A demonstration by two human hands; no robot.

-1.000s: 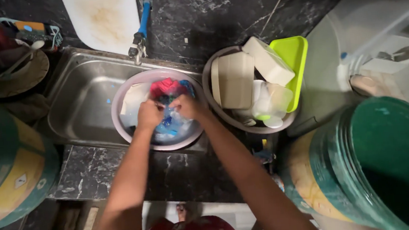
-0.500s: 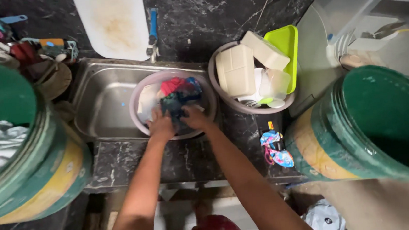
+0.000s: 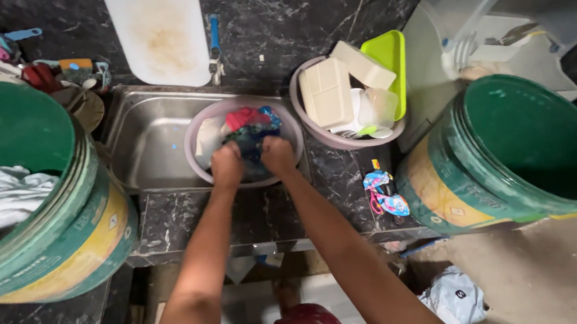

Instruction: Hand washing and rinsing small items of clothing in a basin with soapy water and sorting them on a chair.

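Gripping dark wet cloth (image 3: 252, 144) in both fists, left hand (image 3: 226, 166) and right hand (image 3: 278, 154) (side by side), inside the basin (image 3: 197, 163) in the sink (image 3: 145, 141)

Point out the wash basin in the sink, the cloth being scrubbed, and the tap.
Wash basin (image 3: 199, 124), head view: its bare left rim.
Cloth (image 3: 252, 139), head view: dark bunched part between the fists.
Tap (image 3: 214, 44), head view: its blue handle behind the sink.
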